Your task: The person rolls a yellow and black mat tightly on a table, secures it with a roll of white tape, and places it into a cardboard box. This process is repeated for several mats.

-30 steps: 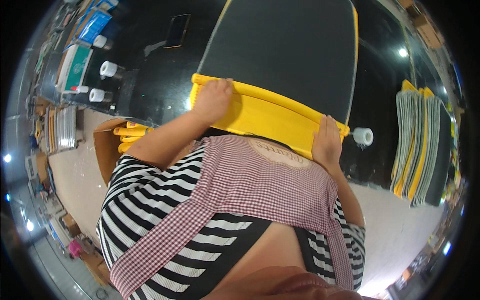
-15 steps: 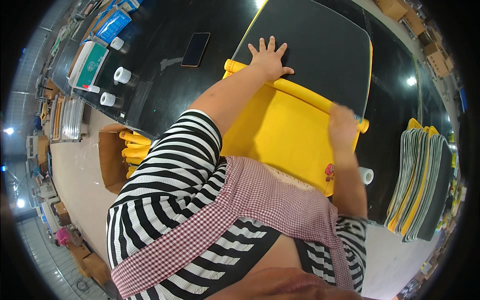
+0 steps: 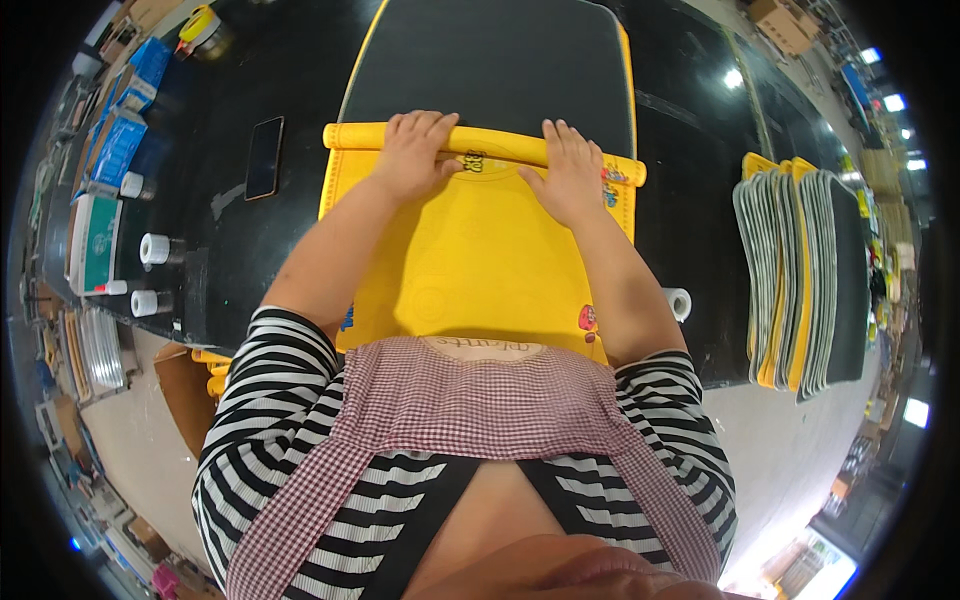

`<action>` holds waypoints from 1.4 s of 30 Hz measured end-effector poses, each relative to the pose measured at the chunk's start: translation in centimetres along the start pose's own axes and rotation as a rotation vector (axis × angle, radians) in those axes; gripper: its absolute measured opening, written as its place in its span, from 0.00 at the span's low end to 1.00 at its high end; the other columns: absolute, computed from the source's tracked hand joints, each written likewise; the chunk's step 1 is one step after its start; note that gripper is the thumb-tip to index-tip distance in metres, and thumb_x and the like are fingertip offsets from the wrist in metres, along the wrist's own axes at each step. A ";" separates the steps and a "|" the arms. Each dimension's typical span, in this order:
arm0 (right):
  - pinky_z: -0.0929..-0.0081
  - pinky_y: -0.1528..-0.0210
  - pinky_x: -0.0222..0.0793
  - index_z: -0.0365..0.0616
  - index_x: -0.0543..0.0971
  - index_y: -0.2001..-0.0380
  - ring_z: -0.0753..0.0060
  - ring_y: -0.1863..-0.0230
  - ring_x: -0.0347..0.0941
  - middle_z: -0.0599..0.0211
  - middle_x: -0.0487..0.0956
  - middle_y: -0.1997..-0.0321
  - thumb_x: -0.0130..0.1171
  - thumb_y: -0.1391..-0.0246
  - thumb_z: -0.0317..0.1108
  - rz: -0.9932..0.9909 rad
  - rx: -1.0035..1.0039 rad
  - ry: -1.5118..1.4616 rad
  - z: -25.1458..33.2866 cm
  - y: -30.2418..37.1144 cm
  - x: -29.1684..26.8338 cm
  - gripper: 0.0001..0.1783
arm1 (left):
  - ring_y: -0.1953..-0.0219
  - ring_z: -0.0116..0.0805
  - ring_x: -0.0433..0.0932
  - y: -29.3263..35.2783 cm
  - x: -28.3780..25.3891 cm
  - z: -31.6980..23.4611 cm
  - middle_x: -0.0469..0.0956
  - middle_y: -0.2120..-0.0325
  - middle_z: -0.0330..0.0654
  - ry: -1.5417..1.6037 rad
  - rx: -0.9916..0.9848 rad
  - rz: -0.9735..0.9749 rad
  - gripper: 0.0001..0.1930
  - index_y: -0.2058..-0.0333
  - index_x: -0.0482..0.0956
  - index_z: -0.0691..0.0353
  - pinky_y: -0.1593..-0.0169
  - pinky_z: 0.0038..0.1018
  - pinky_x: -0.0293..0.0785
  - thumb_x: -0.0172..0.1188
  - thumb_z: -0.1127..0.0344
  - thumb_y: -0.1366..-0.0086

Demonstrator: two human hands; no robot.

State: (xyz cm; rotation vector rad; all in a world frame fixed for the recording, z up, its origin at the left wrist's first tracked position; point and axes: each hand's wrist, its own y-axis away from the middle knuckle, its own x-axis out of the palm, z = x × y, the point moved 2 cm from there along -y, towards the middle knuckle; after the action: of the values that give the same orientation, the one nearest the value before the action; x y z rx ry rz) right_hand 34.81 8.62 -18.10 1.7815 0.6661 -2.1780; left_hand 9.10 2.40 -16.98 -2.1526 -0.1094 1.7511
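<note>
Head view: the left hand and right hand grasp the rolled band of a flexible yellow printed sheet, thumbs nearside, by the near edge of the black table; a flat black yellow-edged sheet lies beyond.

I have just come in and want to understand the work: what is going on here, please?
A person's left hand and right hand both rest on a yellow roll. A yellow sheet spreads on the near side, a dark sheet beyond. On the table, a phone lies to the left and stacked mats to the right.
</note>
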 end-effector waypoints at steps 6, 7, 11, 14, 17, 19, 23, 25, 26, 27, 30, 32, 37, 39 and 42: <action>0.52 0.32 0.60 0.48 0.77 0.39 0.52 0.35 0.68 0.59 0.76 0.40 0.64 0.37 0.44 0.038 -0.103 -0.037 -1.3 -1.9 -1.8 0.25 | 0.39 0.50 0.71 -4.7 -1.1 1.4 0.74 0.46 0.46 -0.004 -0.065 0.391 0.28 0.39 0.74 0.56 0.34 0.46 0.64 0.68 0.55 0.35; 0.53 0.33 0.62 0.48 0.78 0.41 0.52 0.36 0.69 0.58 0.77 0.42 0.64 0.37 0.43 0.039 -0.110 -0.024 -1.3 -1.8 -2.2 0.23 | 0.40 0.50 0.71 -4.5 -1.2 1.5 0.74 0.47 0.46 -0.014 -0.049 0.370 0.26 0.41 0.75 0.56 0.35 0.46 0.65 0.68 0.55 0.35; 0.57 0.39 0.69 0.48 0.80 0.45 0.53 0.42 0.75 0.56 0.80 0.47 0.64 0.38 0.39 0.084 -0.212 -0.035 0.9 2.4 -4.0 0.20 | 0.45 0.51 0.74 1.2 -3.0 -0.8 0.76 0.50 0.47 -0.040 -0.049 0.341 0.21 0.48 0.79 0.57 0.41 0.46 0.69 0.68 0.55 0.36; 0.53 0.41 0.68 0.46 0.77 0.40 0.47 0.45 0.73 0.53 0.77 0.49 0.70 0.45 0.36 0.066 -0.295 -0.094 2.0 12.7 -4.3 0.28 | 0.53 0.48 0.76 10.2 -4.9 -5.7 0.77 0.58 0.46 0.005 0.018 0.267 0.20 0.53 0.80 0.57 0.49 0.44 0.70 0.71 0.58 0.43; 0.54 0.49 0.70 0.46 0.80 0.42 0.49 0.51 0.73 0.55 0.76 0.53 0.74 0.51 0.37 0.216 -0.270 -0.152 3.6 21.6 -5.4 0.32 | 0.55 0.44 0.75 18.2 -7.0 -9.4 0.75 0.61 0.43 0.127 0.038 0.270 0.23 0.53 0.80 0.56 0.51 0.41 0.71 0.74 0.58 0.46; 0.53 0.47 0.69 0.47 0.79 0.39 0.49 0.48 0.74 0.55 0.77 0.50 0.76 0.54 0.39 0.302 -0.185 -0.135 3.8 23.2 -4.9 0.36 | 0.48 0.45 0.75 19.2 -7.5 -9.8 0.75 0.54 0.44 0.188 0.008 0.378 0.27 0.46 0.78 0.54 0.42 0.43 0.69 0.73 0.56 0.43; 0.45 0.32 0.63 0.48 0.76 0.34 0.44 0.31 0.68 0.47 0.72 0.32 0.76 0.55 0.51 0.055 -0.421 -0.115 4.7 19.7 -7.0 0.45 | 0.33 0.52 0.69 18.5 -7.9 -9.3 0.72 0.38 0.48 0.192 0.182 0.186 0.35 0.36 0.72 0.50 0.29 0.55 0.60 0.73 0.54 0.40; 0.42 0.28 0.56 0.48 0.75 0.33 0.42 0.26 0.62 0.44 0.67 0.27 0.76 0.56 0.57 0.087 -0.446 -0.093 3.9 17.2 -6.6 0.48 | 0.28 0.53 0.63 19.6 -6.0 -10.0 0.67 0.32 0.49 0.194 0.249 0.144 0.37 0.33 0.69 0.49 0.26 0.59 0.54 0.72 0.53 0.39; 0.40 0.26 0.53 0.49 0.75 0.32 0.41 0.24 0.59 0.43 0.65 0.25 0.75 0.56 0.59 0.104 -0.451 -0.080 3.6 16.0 -6.4 0.49 | 0.26 0.54 0.61 20.3 -4.3 -10.4 0.64 0.29 0.49 0.199 0.288 0.124 0.38 0.31 0.67 0.48 0.25 0.61 0.51 0.71 0.53 0.38; 0.42 0.25 0.52 0.48 0.75 0.33 0.42 0.24 0.59 0.45 0.67 0.26 0.75 0.53 0.55 0.108 -0.446 -0.079 3.8 14.4 -7.1 0.46 | 0.24 0.56 0.57 20.1 -3.5 -10.9 0.60 0.26 0.50 0.111 0.355 0.042 0.41 0.29 0.65 0.49 0.24 0.64 0.46 0.68 0.45 0.36; 0.44 0.25 0.54 0.45 0.75 0.34 0.43 0.27 0.63 0.47 0.71 0.29 0.73 0.48 0.49 0.109 -0.347 -0.106 2.4 10.8 -7.9 0.41 | 0.22 0.58 0.51 16.0 -2.8 -10.6 0.55 0.24 0.51 0.230 0.168 0.064 0.44 0.27 0.63 0.51 0.24 0.68 0.37 0.63 0.35 0.36; 0.47 0.26 0.56 0.42 0.76 0.35 0.46 0.30 0.69 0.49 0.76 0.34 0.70 0.43 0.44 0.110 -0.164 -0.140 1.6 10.6 -7.3 0.35 | 0.20 0.58 0.44 9.0 -3.5 -9.2 0.52 0.22 0.53 0.069 0.131 0.295 0.49 0.26 0.63 0.53 0.24 0.68 0.28 0.56 0.26 0.36; 0.46 0.20 0.44 0.44 0.69 0.29 0.49 0.22 0.59 0.49 0.68 0.25 0.62 0.36 0.51 -0.006 -0.171 0.033 4.2 7.6 -3.4 0.38 | 0.21 0.51 0.50 -5.0 -1.5 -2.9 0.57 0.24 0.49 -0.148 0.137 0.183 0.33 0.33 0.74 0.52 0.23 0.62 0.39 0.61 0.41 0.30; 0.45 0.19 0.39 0.46 0.65 0.26 0.50 0.19 0.54 0.50 0.65 0.22 0.60 0.35 0.55 0.036 -0.131 0.094 3.3 1.9 -2.9 0.41 | 0.24 0.51 0.58 -7.6 -0.4 -3.0 0.63 0.27 0.50 -0.091 0.070 0.265 0.33 0.33 0.74 0.52 0.23 0.60 0.44 0.66 0.47 0.33; 0.47 0.20 0.45 0.48 0.69 0.28 0.50 0.22 0.58 0.51 0.69 0.26 0.56 0.34 0.60 -0.036 -0.177 0.072 -1.1 -6.1 -0.7 0.39 | 0.30 0.50 0.66 -6.6 -0.3 -5.2 0.70 0.34 0.49 0.069 0.005 0.279 0.34 0.33 0.72 0.52 0.26 0.57 0.53 0.68 0.51 0.35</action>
State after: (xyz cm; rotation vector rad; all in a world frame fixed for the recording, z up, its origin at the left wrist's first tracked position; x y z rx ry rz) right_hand 33.06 14.35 -16.41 1.7751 0.8848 -2.0156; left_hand 15.07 7.30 -13.67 -2.3129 0.2228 1.8152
